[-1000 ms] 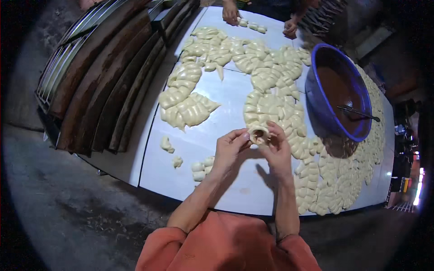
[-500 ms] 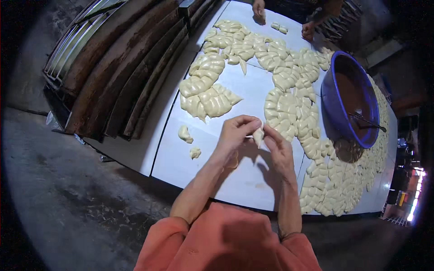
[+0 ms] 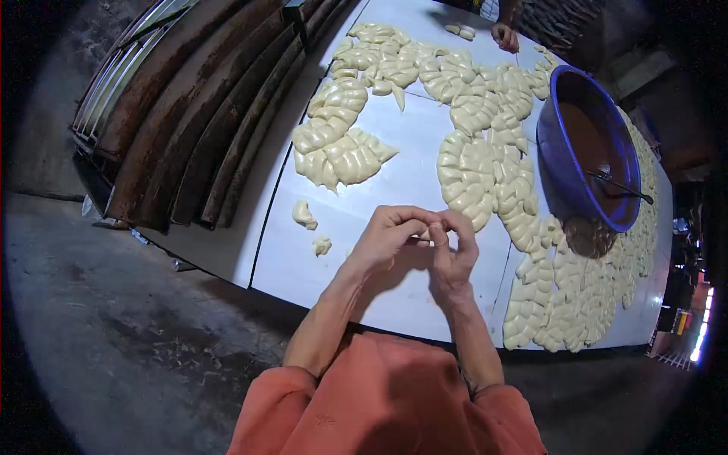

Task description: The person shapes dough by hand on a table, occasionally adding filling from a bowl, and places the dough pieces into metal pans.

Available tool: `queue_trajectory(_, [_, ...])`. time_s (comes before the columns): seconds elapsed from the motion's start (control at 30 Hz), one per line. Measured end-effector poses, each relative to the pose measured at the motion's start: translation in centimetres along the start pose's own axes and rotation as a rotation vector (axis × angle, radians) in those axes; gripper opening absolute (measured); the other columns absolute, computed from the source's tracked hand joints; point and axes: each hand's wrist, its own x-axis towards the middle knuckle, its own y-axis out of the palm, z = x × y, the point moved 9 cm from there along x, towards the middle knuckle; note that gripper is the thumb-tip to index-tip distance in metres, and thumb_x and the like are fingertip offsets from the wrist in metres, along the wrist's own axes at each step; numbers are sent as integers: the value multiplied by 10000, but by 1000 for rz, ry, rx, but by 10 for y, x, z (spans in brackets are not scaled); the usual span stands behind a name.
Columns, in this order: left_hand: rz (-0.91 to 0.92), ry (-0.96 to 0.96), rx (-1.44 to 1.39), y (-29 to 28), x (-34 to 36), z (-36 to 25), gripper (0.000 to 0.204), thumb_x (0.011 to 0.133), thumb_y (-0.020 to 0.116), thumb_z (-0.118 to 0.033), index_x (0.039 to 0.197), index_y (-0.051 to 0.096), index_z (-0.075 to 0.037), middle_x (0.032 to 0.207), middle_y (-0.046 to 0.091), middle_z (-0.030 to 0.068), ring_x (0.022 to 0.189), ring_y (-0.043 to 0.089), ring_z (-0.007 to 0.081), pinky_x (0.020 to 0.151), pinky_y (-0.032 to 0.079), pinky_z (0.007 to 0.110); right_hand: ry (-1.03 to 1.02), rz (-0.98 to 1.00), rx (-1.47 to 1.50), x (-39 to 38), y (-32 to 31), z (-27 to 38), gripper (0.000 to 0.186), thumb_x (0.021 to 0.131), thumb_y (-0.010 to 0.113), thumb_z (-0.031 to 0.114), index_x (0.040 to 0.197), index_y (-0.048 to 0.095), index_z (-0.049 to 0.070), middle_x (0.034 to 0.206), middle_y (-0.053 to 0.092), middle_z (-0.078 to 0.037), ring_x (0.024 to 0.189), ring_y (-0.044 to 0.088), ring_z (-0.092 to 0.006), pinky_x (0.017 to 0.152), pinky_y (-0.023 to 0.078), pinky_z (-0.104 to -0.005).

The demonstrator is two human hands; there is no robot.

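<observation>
Over the near part of the white table (image 3: 364,284), my left hand (image 3: 390,236) and my right hand (image 3: 455,250) meet with fingertips pinched together. A small pale piece of dough sits between them, mostly hidden by the fingers. Left of my hands lie two loose scraps of the same dough, a longer lump (image 3: 305,215) and a smaller crumpled one (image 3: 322,245). Beyond my hands, glossy cream-coloured shaped dough pieces lie packed side by side in a left cluster (image 3: 345,159) and a wide band (image 3: 468,178) running toward the right.
A purple basin (image 3: 552,144) of brown paste stands at the right, a dark-handled utensil (image 3: 618,183) resting in it. Beside it is a brown patch (image 3: 588,236). Stacked brown curved trays (image 3: 189,144) stand left. Another person's hand (image 3: 506,36) is at the far edge.
My fingers have closed in on the dough piece, which showed plainly before. My right hand has shifted left. One of the other person's hands has left the view.
</observation>
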Motion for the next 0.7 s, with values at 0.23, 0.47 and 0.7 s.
queue_trajectory(0.23, [-33, 37, -61, 15, -23, 12, 216, 949, 619, -70, 1110, 695, 52, 982, 702, 82, 889, 676, 169, 798, 574, 302, -365, -146, -375, -7, -8, 21, 162, 958, 687, 209, 1005, 629, 66, 894, 669, -90, 746, 611, -289, 678, 480, -392])
queue_trajectory(0.47, [-106, 14, -94, -14, -30, 28, 312, 982, 644, -137, 1235, 651, 47, 1022, 703, 112, 876, 665, 137, 766, 569, 302, -46, 163, -271, -4, 5, 43, 197, 903, 738, 173, 1017, 700, 18, 981, 694, -136, 886, 670, -292, 797, 533, -363])
queue_trajectory(0.7, [-425, 100, 462, -53, -77, -30, 418, 1030, 554, -274, 1346, 596, -5, 1026, 695, 101, 809, 659, 136, 734, 543, 292, 791, 183, 261, -35, 5, -5, 174, 887, 686, 89, 979, 673, -58, 965, 683, -99, 833, 657, -199, 773, 541, -348])
